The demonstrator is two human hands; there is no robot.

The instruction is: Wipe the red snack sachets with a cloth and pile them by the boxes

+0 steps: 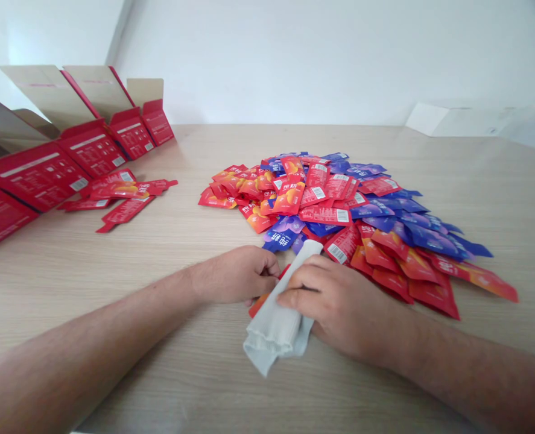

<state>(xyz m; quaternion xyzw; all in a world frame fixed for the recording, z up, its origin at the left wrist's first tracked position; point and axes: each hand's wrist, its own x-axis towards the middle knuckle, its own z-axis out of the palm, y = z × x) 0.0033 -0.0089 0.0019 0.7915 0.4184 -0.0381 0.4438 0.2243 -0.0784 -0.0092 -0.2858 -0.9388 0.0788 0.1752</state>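
Two hands nearest cam, close together. Right hand [335, 304] is curled over a pale grey folded cloth [276, 319], fingers closed down on it, apparently holding it. Left hand [233, 274] is half-closed at cloth's top end, fingertips at its edge; can't tell if it grips. Red sachet [257, 305] pokes out under the hands. Just past them, big heap of red & blue foil sachets [335, 208] on light wood table [113, 271]. Further left, few loose red sachets [117, 196] lie just beside row of open red cartons [93, 147], flaps up, contents not visible. Far right, white box [448, 119].
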